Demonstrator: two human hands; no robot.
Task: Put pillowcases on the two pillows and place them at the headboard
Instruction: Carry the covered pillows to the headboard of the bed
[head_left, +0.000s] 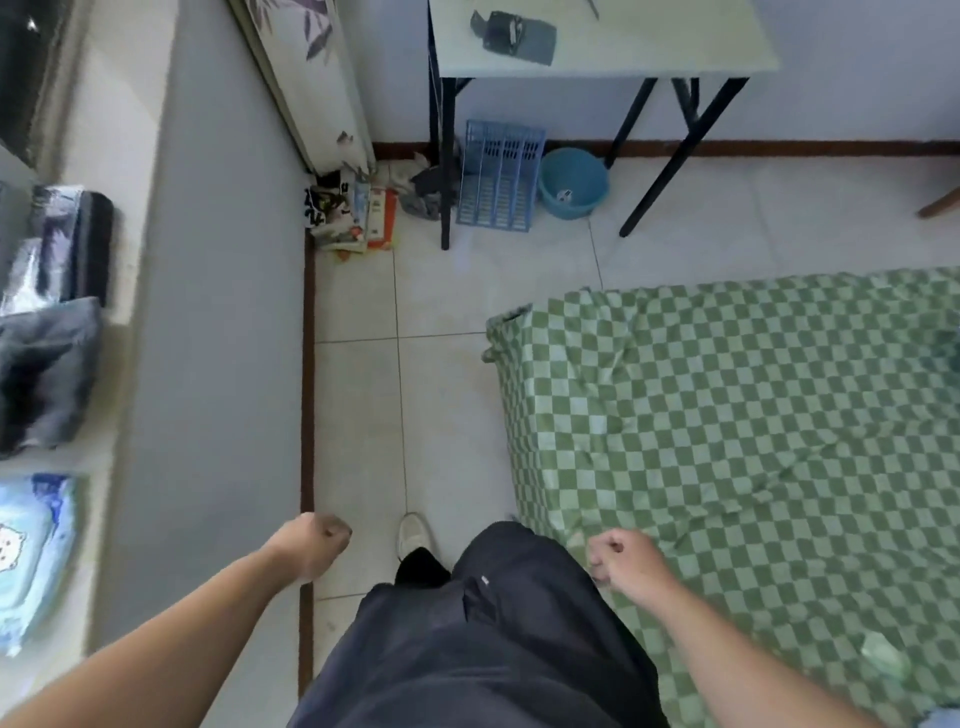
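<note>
A bed with a green and white checked sheet (753, 426) fills the right side of the view. No pillow or pillowcase shows in this frame. My left hand (314, 543) hangs over the tiled floor by the wall, fingers curled into a fist and holding nothing. My right hand (626, 558) hovers over the near left corner of the bed, fingers also curled and empty. I stand in the aisle between wall and bed, with dark trousers and a white shoe (413, 532) below me.
Folded cloths and a light blue package (31, 551) lie on a shelf at far left. A table (597, 52) stands at the far wall, with a blue rack (498, 176), a blue basin (571, 182) and floor clutter (358, 213) beneath it.
</note>
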